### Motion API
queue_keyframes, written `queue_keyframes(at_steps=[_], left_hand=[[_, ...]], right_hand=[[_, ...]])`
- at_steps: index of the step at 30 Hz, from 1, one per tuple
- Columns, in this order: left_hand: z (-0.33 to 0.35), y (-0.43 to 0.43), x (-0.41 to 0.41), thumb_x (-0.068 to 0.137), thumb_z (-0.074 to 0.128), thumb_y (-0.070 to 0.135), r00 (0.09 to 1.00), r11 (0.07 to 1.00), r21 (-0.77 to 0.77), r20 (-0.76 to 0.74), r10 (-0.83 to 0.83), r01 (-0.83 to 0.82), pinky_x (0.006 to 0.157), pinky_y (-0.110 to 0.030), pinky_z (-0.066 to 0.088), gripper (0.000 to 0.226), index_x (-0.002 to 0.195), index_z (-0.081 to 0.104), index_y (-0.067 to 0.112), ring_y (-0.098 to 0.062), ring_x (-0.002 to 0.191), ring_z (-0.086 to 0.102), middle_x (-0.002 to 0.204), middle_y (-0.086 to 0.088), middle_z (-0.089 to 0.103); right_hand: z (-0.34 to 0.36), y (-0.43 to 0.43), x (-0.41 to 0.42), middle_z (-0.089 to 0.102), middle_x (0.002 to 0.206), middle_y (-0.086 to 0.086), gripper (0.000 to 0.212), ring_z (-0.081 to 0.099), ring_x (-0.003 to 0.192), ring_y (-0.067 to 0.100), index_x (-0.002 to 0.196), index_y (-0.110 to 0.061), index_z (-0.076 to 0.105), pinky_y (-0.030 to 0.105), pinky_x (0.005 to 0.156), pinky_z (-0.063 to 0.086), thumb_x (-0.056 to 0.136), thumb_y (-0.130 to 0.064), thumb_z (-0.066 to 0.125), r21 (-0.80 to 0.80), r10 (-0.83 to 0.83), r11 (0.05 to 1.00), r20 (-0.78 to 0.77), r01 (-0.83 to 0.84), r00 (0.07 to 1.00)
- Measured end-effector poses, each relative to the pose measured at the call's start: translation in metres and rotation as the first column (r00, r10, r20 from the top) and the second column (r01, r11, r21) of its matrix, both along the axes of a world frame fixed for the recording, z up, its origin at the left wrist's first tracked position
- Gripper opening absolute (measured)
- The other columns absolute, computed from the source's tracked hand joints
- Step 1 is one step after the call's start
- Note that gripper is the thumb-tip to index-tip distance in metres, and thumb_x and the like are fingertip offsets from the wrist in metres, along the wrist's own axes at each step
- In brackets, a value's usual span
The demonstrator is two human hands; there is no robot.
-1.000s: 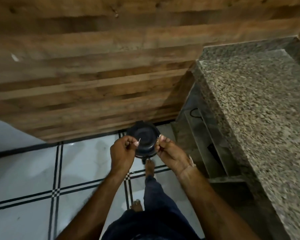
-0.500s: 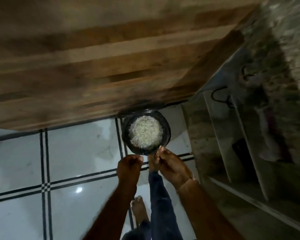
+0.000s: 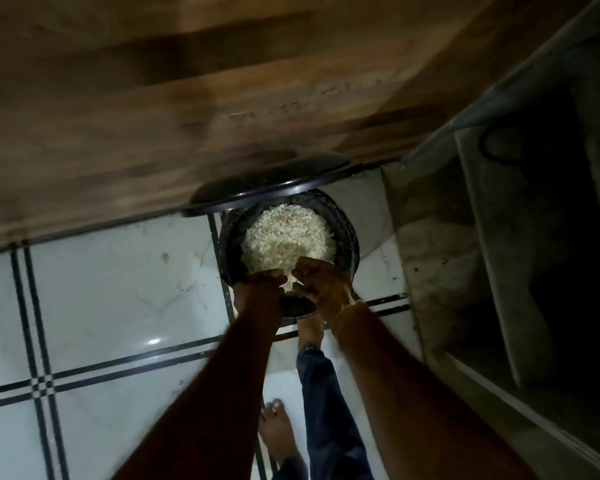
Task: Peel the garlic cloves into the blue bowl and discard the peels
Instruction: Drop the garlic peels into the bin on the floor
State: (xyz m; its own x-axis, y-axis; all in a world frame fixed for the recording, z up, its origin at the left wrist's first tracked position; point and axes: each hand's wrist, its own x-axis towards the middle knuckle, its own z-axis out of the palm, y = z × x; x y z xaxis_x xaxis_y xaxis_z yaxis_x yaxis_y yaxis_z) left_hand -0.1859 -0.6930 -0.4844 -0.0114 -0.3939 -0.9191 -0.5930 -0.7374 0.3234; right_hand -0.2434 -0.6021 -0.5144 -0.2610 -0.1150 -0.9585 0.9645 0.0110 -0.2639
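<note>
Two bare feet are nearest: the near foot (image 3: pixel 278 427) stands flat on the tiled floor (image 3: pixel 118 289), and the far foot (image 3: pixel 310 329) reaches forward to the base of the bin (image 3: pixel 351 237), probably pressing a pedal. Both forearms stretch straight down and forward. The left hand (image 3: pixel 262 285) and right hand (image 3: pixel 321 282) are close together above the bin's near rim, knuckles up and fingers bunched downward. A pale scrap shows between them. Motion blur hides whether either hand pinches it or it is already falling.

Beyond the hands, a heap of peels (image 3: pixel 288 237) nearly fills the bin, and the lid (image 3: pixel 267 192) stands tipped up against a wooden panel (image 3: pixel 222 81).

By my reading this is the discard step, and it is nearly done. Next, the fingers need to spread and shake off any clinging skin while the lid is up. The bowl is out of view.
</note>
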Motion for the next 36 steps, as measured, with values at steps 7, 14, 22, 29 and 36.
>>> queue_keyframes(at_steps=[7,14,22,29,36], left_hand=[[-0.009,0.0,-0.014,0.098,0.062,0.0,0.998,0.997,-0.042,0.007,0.067,-0.066,0.041,-0.016,0.041,0.009,0.096,0.069,0.005,-0.014,0.058,0.058,0.08,-0.008,0.066],[-0.001,0.007,-0.023,0.098,0.069,0.024,0.987,0.999,0.012,-0.159,0.04,-0.038,0.081,-0.041,0.054,0.012,0.11,0.073,0.022,-0.027,0.111,0.061,0.113,-0.003,0.069],[-0.017,-0.008,-0.02,0.101,0.064,0.018,1.0,1.0,0.025,0.013,0.019,-0.02,0.087,-0.043,0.058,0.012,0.101,0.075,0.018,-0.03,0.103,0.069,0.105,-0.011,0.074],[0.03,0.002,-0.024,0.109,0.039,0.04,0.881,0.884,0.396,-0.285,0.377,-0.25,0.12,-0.053,0.032,0.044,0.142,0.055,0.014,-0.029,0.139,0.049,0.147,-0.009,0.055],[0.067,0.01,-0.015,0.108,0.043,0.041,0.947,0.965,0.233,-0.319,-0.039,0.118,0.12,-0.049,0.033,0.03,0.126,0.063,0.028,-0.027,0.139,0.048,0.148,-0.003,0.054]], right_hand=[[-0.006,-0.017,-0.002,0.067,0.074,0.005,0.023,0.066,0.051,0.01,0.079,-0.011,0.066,0.019,0.043,0.049,0.102,-0.009,0.065,0.14,0.044,0.99,-0.063,-0.035,0.997],[-0.003,-0.028,-0.003,0.069,0.132,0.002,0.025,0.061,0.122,0.018,0.114,-0.023,0.076,0.036,0.081,0.048,0.101,-0.041,0.065,0.032,0.125,0.992,-0.001,-0.125,0.992],[0.01,-0.026,0.001,0.053,0.148,-0.022,0.042,0.043,0.136,0.006,0.146,-0.037,0.059,0.037,0.106,0.03,0.111,-0.046,0.038,-0.037,0.194,0.978,-0.187,-0.204,0.963],[0.008,-0.028,0.012,0.049,0.15,0.004,0.054,0.046,0.14,0.023,0.146,-0.013,0.053,0.037,0.11,0.039,0.102,-0.043,0.048,0.145,0.483,0.875,-0.203,-0.462,0.851],[0.059,-0.008,0.022,0.048,0.158,0.015,0.058,0.048,0.144,0.033,0.155,-0.016,0.045,0.032,0.1,0.05,0.11,-0.051,0.039,-0.08,0.275,0.953,-0.172,-0.292,0.946]])
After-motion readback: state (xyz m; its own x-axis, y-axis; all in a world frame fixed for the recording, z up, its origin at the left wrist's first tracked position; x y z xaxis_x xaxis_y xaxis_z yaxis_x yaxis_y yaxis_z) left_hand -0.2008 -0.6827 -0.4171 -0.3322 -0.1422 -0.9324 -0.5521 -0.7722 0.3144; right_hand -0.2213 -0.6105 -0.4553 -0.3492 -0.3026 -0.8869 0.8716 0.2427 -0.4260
